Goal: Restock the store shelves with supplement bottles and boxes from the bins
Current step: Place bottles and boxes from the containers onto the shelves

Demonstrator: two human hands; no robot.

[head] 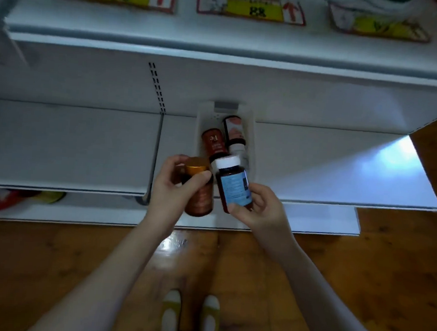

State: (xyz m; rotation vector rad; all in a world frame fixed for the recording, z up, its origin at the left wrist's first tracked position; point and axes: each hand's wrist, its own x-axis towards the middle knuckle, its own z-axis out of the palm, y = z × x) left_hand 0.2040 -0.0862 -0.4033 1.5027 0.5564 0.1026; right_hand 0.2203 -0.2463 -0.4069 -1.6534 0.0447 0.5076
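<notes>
Left hand (pixel 178 182): fingers and thumb clamp the gold-capped amber bottle (pixel 200 192) near its lid.
Right hand (pixel 257 205): grasps the white-capped blue-label bottle (pixel 233 183) low on its body, tilted.
Location: both bottles are held just above the shelf (pixel 328 168) front edge, before the white bin (pixel 251 131).
Bin: two more bottles lie inside.
Handling: likely light, rigid, smooth plastic; a mid-body grip looks safest against slipping.
Surroundings: wood floor (pixel 359 278) below.
</notes>
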